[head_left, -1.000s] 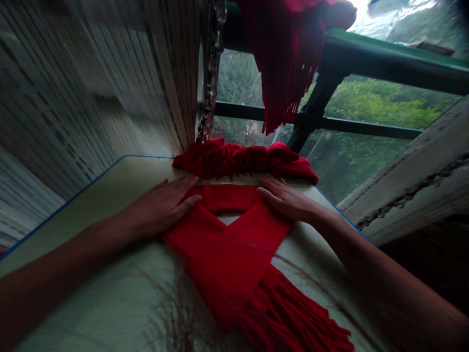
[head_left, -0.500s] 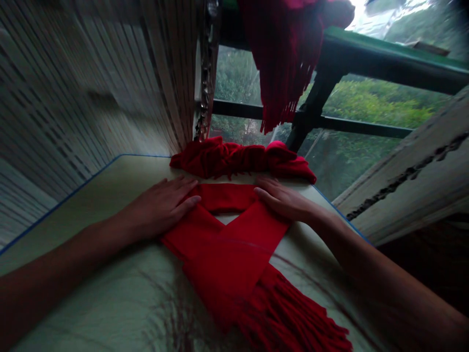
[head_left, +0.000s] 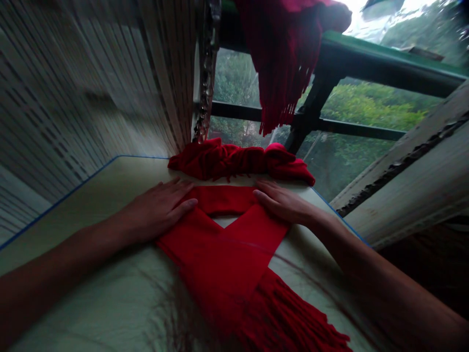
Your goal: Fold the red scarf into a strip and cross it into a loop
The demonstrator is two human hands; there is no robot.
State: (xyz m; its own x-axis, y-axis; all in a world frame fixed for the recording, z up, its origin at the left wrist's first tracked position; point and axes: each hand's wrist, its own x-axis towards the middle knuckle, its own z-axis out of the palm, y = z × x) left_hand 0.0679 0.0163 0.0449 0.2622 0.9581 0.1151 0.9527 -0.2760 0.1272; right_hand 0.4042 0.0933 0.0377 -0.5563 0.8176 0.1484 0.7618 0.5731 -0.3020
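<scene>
A red scarf point(head_left: 227, 259) lies flat on the pale table, folded so its two ends cross below a small gap, with fringe spreading toward the lower right. My left hand point(head_left: 163, 208) rests flat and open on the scarf's upper left corner. On the upper right corner lies my right hand point(head_left: 280, 199), palm down with its fingers stretched out. Neither hand grips the cloth. Behind the fold, a bunched red cloth point(head_left: 242, 161) with some fringe sits along the table's far edge.
The pale table point(head_left: 98, 188) has a blue edge. Another fringed red cloth point(head_left: 282, 63) hangs before the green-framed window point(head_left: 370, 54). Striped curtains point(head_left: 110, 73) stand at the left, and a pale curtain point(head_left: 410, 181) at the right.
</scene>
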